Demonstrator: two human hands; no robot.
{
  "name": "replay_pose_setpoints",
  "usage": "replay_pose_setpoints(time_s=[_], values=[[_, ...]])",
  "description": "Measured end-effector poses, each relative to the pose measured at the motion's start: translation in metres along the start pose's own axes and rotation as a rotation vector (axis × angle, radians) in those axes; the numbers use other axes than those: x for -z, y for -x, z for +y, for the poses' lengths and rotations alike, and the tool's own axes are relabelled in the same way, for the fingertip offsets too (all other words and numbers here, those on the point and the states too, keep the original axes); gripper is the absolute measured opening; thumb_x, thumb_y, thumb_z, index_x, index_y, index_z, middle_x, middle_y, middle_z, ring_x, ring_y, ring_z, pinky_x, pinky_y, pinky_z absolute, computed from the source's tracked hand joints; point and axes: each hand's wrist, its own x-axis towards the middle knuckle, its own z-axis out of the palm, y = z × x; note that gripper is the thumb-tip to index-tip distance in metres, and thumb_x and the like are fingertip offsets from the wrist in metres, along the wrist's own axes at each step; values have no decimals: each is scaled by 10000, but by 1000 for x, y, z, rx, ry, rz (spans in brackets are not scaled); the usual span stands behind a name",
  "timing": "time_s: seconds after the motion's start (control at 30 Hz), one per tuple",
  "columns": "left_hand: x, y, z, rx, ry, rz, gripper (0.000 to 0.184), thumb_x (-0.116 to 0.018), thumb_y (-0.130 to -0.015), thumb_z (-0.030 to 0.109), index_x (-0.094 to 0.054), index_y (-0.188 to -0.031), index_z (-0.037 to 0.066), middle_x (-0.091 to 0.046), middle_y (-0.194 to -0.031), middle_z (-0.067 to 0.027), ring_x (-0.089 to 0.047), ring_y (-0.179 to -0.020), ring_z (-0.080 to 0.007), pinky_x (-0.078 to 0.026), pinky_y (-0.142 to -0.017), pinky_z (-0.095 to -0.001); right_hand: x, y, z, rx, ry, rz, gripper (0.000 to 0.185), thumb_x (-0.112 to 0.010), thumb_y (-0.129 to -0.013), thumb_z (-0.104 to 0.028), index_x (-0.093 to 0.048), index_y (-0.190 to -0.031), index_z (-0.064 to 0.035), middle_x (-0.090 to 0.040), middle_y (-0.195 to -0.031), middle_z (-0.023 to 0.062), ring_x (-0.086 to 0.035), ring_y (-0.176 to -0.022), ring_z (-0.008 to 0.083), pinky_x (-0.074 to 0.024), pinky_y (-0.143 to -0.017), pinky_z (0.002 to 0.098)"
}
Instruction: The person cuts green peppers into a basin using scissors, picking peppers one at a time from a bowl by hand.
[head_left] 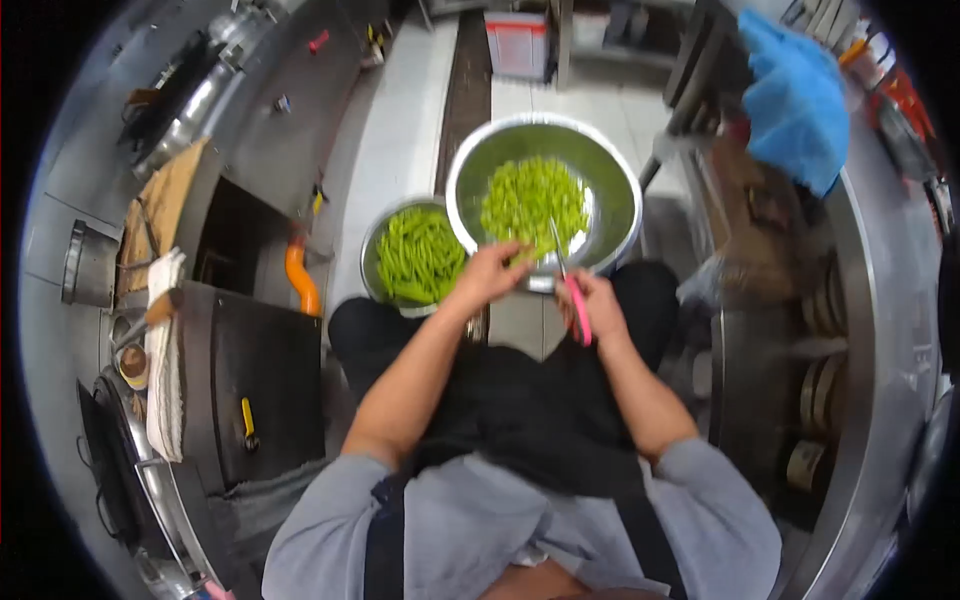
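My right hand (600, 308) grips a pair of scissors (579, 312) with pink handles, its blades pointing up over the near rim of a large metal bowl (625, 190). Cut pieces of green beans (530, 195) lie heaped inside that bowl. At the same rim, my left hand (487, 275) is closed in a pinch on what looks like green beans (522, 257), close to the blades; the fingers partly hide them. A smaller metal bowl (368, 262) full of long whole green beans (415, 250) stands to the left, against the large one.
Steel counters flank me, with an orange pipe (300, 277) low on the left. A blue cloth or bag (797, 100) hangs at the upper right. Beyond the bowls, a white and red container (518, 45) stands on the tiled floor. A wooden board (165, 215) lies at the left.
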Motion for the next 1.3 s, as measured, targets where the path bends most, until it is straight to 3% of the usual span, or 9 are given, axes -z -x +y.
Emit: replay_pose_setpoints(time_s=[0.07,0.3,0.53,0.6,0.67,0.73,0.9,1.17,1.3], values=[[7,3,7,147,180,-86,321,-616,-880,182,-623,-1164,32,-654,-814,-53,-591,-671,-114,-487,-631,-276,-1,5,-11,-57,-64,-1,258,-702,-841,-191,-635,-1000,1,-569,-608,33,-507,-405,98,-375,-363,243],[10,-4,13,245,439,197,270,-623,-891,131,-521,-1105,1,-636,-772,-39,-588,-629,-95,-416,-500,-230,-8,7,-17,-84,-156,-60,368,-732,-820,-189,-608,-1090,28,-612,-709,68,-538,-464,99,-422,-409,243],[1,-1,24,189,498,-48,258,-654,-874,117,-547,-1081,9,-639,-804,-27,-590,-657,-87,-396,-500,-214,-7,6,-11,26,-148,-120,374,-678,-848,-141,-563,-1158,32,-629,-754,79,-572,-514,126,-445,-437,238],[1,-1,23,191,476,-58,272,-669,-864,118,-564,-1091,9,-646,-833,-28,-592,-674,-85,-411,-527,-209,-4,6,-14,-22,-163,-67,399,-746,-807,-204,-606,-1104,22,-620,-722,50,-544,-507,98,-431,-454,242],[-4,-5,7,167,533,-15,274,-676,-861,129,-596,-1088,0,-651,-841,-35,-591,-677,-92,-438,-563,-221,-4,8,-20,-50,-122,-45,395,-738,-815,-221,-610,-1091,31,-605,-693,50,-527,-473,95,-406,-420,238],[3,-6,6,219,365,32,265,-668,-864,133,-617,-1082,-9,-650,-814,-43,-583,-667,-99,-461,-597,-240,-2,11,-32,-181,-101,-58,397,-731,-820,-231,-611,-1080,44,-597,-675,59,-505,-433,94,-381,-383,237],[12,-13,-13,264,232,200,290,-624,-889,130,-617,-1148,-1,-641,-776,-46,-580,-665,-105,-461,-590,-248,-6,7,-22,-133,-124,-55,423,-738,-814,-231,-601,-1099,49,-602,-693,69,-503,-427,99,-378,-370,240],[6,-4,27,233,483,34,285,-592,-905,106,-556,-1170,11,-632,-825,-33,-600,-719,-91,-432,-570,-227,-6,6,-14,-58,-148,-137,445,-753,-799,-192,-583,-1140,39,-635,-782,83,-591,-564,120,-461,-494,238],[-1,-4,25,212,491,-52,248,-607,-896,102,-528,-1113,11,-635,-816,-31,-612,-711,-94,-416,-572,-216,-5,4,-8,-4,-182,-124,440,-751,-801,-197,-588,-1138,35,-629,-745,76,-585,-567,111,-449,-472,240]])
